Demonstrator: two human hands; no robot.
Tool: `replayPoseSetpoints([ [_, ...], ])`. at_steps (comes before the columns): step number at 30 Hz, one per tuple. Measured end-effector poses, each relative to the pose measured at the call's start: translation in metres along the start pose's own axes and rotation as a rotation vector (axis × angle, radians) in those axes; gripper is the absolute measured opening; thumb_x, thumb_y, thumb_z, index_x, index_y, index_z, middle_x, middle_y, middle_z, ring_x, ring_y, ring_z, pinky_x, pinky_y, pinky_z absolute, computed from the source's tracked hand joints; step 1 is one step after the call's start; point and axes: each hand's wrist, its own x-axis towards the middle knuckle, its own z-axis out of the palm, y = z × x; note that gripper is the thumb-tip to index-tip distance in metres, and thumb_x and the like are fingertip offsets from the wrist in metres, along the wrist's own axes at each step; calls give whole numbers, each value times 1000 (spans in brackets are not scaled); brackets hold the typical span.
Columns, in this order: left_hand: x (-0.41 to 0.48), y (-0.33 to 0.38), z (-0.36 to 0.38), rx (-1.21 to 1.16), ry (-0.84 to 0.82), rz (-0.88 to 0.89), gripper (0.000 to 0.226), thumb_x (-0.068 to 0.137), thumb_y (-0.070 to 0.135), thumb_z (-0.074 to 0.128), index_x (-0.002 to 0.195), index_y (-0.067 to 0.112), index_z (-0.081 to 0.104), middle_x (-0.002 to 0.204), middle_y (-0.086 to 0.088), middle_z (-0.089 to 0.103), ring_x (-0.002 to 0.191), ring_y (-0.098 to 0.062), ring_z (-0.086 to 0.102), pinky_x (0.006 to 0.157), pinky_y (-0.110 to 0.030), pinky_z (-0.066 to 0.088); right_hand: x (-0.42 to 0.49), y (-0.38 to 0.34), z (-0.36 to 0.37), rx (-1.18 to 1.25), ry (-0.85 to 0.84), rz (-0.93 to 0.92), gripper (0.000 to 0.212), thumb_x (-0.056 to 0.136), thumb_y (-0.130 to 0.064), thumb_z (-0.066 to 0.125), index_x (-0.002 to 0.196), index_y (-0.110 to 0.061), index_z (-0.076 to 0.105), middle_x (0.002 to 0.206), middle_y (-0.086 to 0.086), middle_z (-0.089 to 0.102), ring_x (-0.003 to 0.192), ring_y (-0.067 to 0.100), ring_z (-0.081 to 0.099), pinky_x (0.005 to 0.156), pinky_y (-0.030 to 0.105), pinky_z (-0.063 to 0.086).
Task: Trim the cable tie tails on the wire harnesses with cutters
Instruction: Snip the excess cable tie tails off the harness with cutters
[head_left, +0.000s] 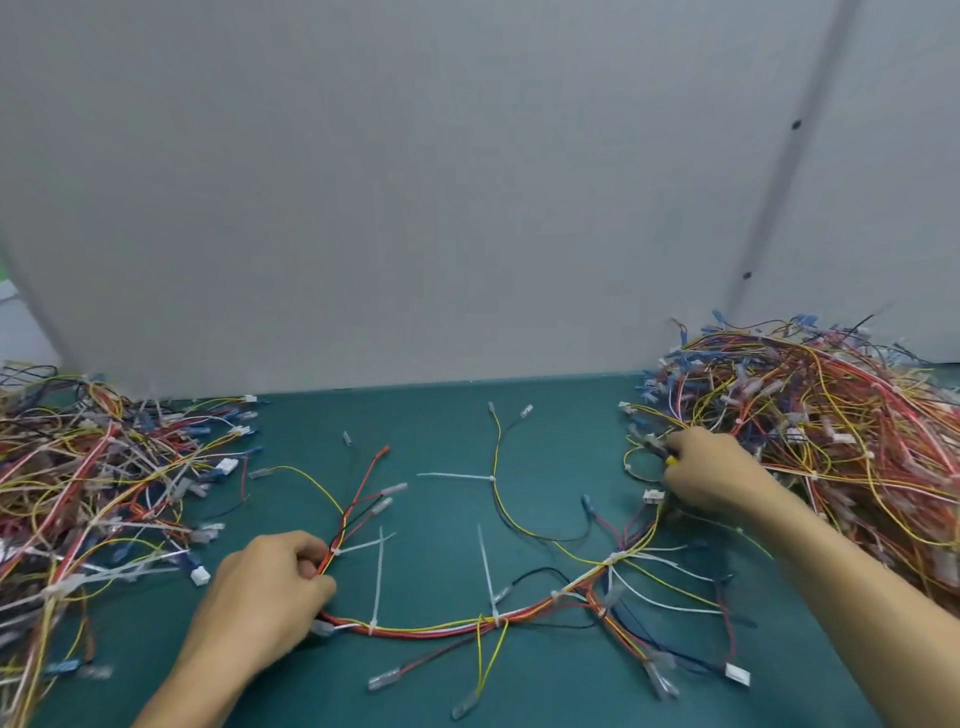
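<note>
My left grip (270, 587) is curled round the red-and-yellow harness (431, 626) where its trunk bends, pinning it to the green counter (441, 436). The harness lies spread in a wide loop between my arms, and its white cable tie tails (378, 577) stick out uncut. My right grip (711, 473) is closed at the edge of the right pile (841, 415). The dark tip and yellow bit poking from it look like the cutters (666, 456), though wires partly hide them. To do this step well, I judge I should lift the cutters clear of the loose wires and start at the tie nearest my left grip. I would set the blades flush against the tie's head, square to the tail, and check that no wire sits between them before squeezing.
</note>
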Motion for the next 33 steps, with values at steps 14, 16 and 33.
replayPoseSetpoints([
  [14,10,-18,-14,-41,-1,-75,25,73,11,68,70,35,61,66,15,66,72,-11,62,60,-26,41,-24,23,11,-321,332,-41,15,82,-17,52,96,-18,50,103,4,65,99,31,60,73,38,41],
  [16,12,-18,-15,-101,-20,-86,24,73,8,67,72,32,66,68,12,69,73,-15,65,66,-29,48,-37,9,12,-209,373,-114,9,82,-19,55,88,-19,48,99,7,66,94,32,61,69,38,38],
  [33,2,-1,-12,-257,-63,-65,13,70,13,82,72,21,72,62,5,71,61,-15,66,70,-29,52,-97,-29,23,106,-196,-422,20,70,-37,70,76,-29,52,76,-5,61,76,14,54,69,34,48],
])
